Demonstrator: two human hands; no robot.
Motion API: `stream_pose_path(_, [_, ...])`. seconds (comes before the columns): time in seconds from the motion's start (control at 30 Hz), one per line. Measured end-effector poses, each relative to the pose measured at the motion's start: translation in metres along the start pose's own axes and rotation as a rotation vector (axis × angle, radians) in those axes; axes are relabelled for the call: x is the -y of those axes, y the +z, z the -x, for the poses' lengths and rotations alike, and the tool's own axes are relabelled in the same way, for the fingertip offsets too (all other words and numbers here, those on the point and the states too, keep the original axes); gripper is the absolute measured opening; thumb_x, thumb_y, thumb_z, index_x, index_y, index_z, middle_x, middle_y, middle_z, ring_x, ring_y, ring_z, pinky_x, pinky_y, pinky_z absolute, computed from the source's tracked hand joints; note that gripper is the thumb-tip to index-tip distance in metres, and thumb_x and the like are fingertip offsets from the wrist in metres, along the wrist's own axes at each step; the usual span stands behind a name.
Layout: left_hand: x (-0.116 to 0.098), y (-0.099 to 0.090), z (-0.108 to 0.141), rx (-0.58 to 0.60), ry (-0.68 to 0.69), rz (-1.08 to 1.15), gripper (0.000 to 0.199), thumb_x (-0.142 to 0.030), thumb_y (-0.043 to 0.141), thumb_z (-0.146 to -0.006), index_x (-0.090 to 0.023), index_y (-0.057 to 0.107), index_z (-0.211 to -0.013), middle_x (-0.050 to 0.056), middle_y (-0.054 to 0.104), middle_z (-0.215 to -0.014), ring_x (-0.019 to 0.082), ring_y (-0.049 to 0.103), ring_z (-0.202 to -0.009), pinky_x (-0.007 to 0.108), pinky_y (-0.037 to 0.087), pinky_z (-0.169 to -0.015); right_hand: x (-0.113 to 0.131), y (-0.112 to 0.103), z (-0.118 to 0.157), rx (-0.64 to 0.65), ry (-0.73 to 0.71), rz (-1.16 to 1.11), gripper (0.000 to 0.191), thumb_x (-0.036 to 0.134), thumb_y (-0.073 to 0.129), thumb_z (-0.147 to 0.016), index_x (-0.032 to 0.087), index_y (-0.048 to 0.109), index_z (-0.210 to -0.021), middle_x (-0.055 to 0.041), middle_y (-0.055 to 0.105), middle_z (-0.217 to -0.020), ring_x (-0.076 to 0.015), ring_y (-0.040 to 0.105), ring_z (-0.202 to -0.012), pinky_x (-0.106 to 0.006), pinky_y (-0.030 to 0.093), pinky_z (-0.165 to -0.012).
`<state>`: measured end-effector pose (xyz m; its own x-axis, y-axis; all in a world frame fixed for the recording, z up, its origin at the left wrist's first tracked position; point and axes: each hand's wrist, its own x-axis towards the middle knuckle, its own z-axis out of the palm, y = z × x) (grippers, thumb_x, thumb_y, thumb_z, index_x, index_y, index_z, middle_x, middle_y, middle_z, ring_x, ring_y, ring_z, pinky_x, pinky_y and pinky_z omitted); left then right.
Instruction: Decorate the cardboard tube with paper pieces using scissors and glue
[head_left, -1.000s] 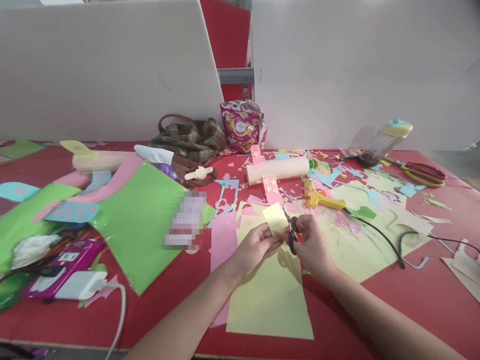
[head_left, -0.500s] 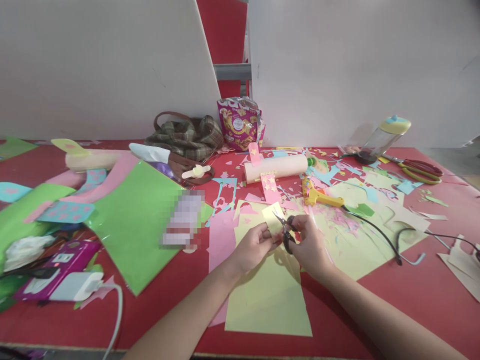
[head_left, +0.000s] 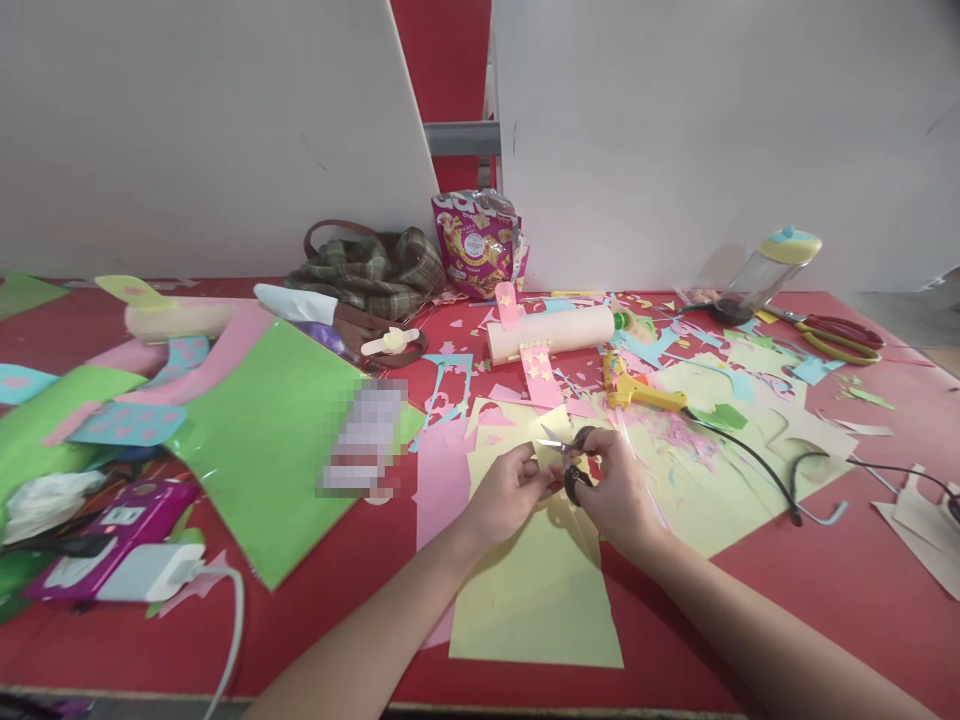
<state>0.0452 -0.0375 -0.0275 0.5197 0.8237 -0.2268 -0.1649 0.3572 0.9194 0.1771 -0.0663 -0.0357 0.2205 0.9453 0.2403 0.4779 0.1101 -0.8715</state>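
Note:
My right hand (head_left: 616,490) grips small black-handled scissors (head_left: 576,462), their blades spread and pointing left. Pinched in my left hand (head_left: 508,495) is a small piece of pale yellow paper (head_left: 551,424), which lies at the blades. Both hands are over a large pale yellow sheet (head_left: 536,600) that overlaps a pink sheet (head_left: 442,480). Just beyond them rests a cream paper tube (head_left: 555,334) with pink star-covered strips (head_left: 540,373).
A yellow glue gun (head_left: 645,393) with a black cord lies right of the tube, among paper scraps. Green sheets (head_left: 262,450) and a white charger (head_left: 154,572) are at left. Behind stand a snack bag (head_left: 474,245) and a clear bottle (head_left: 765,275); large scissors (head_left: 840,338) lie at right.
The scissor blades have opened wider and now point more to the left. Both hands have stayed in nearly the same place; the view has shifted slightly.

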Motion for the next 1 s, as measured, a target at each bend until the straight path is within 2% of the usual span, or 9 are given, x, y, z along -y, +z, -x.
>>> stream_pose_path(0.17, [0.0024, -0.0001, 0.0023, -0.053, 0.049, -0.079, 0.020, -0.030, 0.057, -0.069, -0.017, 0.044, -0.076, -0.007, 0.040, -0.051, 0.008, 0.048, -0.055, 0.029, 0.044, -0.073, -0.0046, 0.0021, -0.0037, -0.100, -0.011, -0.082, 0.036, 0.012, 0.063, -0.056, 0.024, 0.035, -0.076, -0.0016, 0.047, -0.083, -0.0196, 0.049, -0.081, -0.033, 0.040, -0.067])
stream_pose_path(0.27, [0.0002, -0.0010, 0.0036, -0.083, 0.075, -0.207, 0.028, -0.030, 0.055, -0.070, -0.017, 0.042, -0.090, -0.008, 0.035, -0.051, 0.007, 0.044, -0.050, 0.025, 0.044, -0.061, -0.0040, 0.0025, -0.0056, -0.033, 0.125, -0.212, 0.041, 0.013, 0.066, -0.053, 0.024, 0.033, -0.076, -0.0008, 0.047, -0.082, -0.0185, 0.050, -0.077, -0.029, 0.042, -0.060])
stream_pose_path(0.4, [-0.0028, -0.0040, 0.0044, -0.058, 0.115, -0.372, 0.031, -0.030, 0.052, -0.072, -0.017, 0.041, -0.099, -0.008, 0.026, -0.054, 0.005, 0.032, -0.043, 0.018, 0.031, -0.042, -0.0008, 0.0027, -0.0057, 0.042, 0.194, -0.379, 0.043, 0.009, 0.064, -0.053, 0.025, 0.032, -0.076, 0.0033, 0.046, -0.073, -0.0138, 0.048, -0.063, -0.025, 0.041, -0.053])
stream_pose_path(0.53, [-0.0018, -0.0068, 0.0048, -0.043, 0.155, -0.443, 0.038, -0.028, 0.048, -0.075, -0.017, 0.039, -0.109, -0.008, 0.026, -0.055, 0.004, 0.030, -0.042, 0.017, 0.026, -0.040, 0.0011, 0.0031, -0.0048, 0.072, 0.225, -0.479, 0.044, 0.008, 0.065, -0.053, 0.025, 0.032, -0.076, 0.0055, 0.045, -0.069, -0.0114, 0.048, -0.057, -0.022, 0.040, -0.048])
stream_pose_path(0.63, [-0.0013, -0.0062, 0.0053, -0.058, 0.158, -0.403, 0.043, -0.028, 0.049, -0.075, -0.018, 0.037, -0.115, -0.007, 0.035, -0.055, 0.005, 0.037, -0.044, 0.017, 0.030, -0.043, 0.0024, 0.0026, -0.0056, 0.078, 0.265, -0.522, 0.046, 0.010, 0.067, -0.052, 0.026, 0.032, -0.076, 0.0060, 0.046, -0.070, -0.0106, 0.049, -0.055, -0.021, 0.040, -0.046])
stream_pose_path(0.73, [-0.0028, -0.0044, 0.0052, -0.020, 0.138, -0.299, 0.037, -0.028, 0.049, -0.075, -0.019, 0.042, -0.110, -0.001, 0.052, -0.068, 0.009, 0.051, -0.056, 0.019, 0.041, -0.054, 0.0036, 0.0014, -0.0075, 0.085, 0.285, -0.567, 0.047, 0.013, 0.069, -0.050, 0.026, 0.031, -0.075, 0.0068, 0.047, -0.069, -0.0107, 0.050, -0.053, -0.021, 0.040, -0.043])
stream_pose_path(0.8, [-0.0042, -0.0042, 0.0047, 0.020, 0.119, -0.277, 0.025, -0.029, 0.049, -0.075, -0.017, 0.049, -0.097, 0.004, 0.058, -0.079, 0.013, 0.057, -0.067, 0.024, 0.044, -0.063, 0.0040, 0.0006, -0.0085, 0.087, 0.289, -0.587, 0.047, 0.014, 0.069, -0.050, 0.026, 0.031, -0.074, 0.0073, 0.047, -0.068, -0.0103, 0.050, -0.052, -0.020, 0.039, -0.042])
stream_pose_path(0.9, [-0.0058, -0.0064, 0.0037, 0.023, 0.093, -0.406, 0.018, -0.031, 0.049, -0.075, -0.014, 0.054, -0.075, 0.007, 0.060, -0.075, 0.016, 0.059, -0.070, 0.027, 0.046, -0.065, 0.0036, 0.0000, -0.0089, 0.088, 0.294, -0.600, 0.046, 0.013, 0.069, -0.050, 0.025, 0.031, -0.074, 0.0079, 0.046, -0.066, -0.0093, 0.049, -0.051, -0.020, 0.039, -0.043])
stream_pose_path(1.0, [-0.0065, -0.0095, 0.0029, 0.001, 0.085, -0.551, 0.022, -0.032, 0.047, -0.076, -0.013, 0.055, -0.070, 0.006, 0.060, -0.068, 0.016, 0.058, -0.065, 0.028, 0.046, -0.062, 0.0030, 0.0004, -0.0082, 0.093, 0.292, -0.606, 0.046, 0.012, 0.069, -0.051, 0.025, 0.032, -0.075, 0.0079, 0.045, -0.066, -0.0089, 0.049, -0.051, -0.019, 0.039, -0.043])
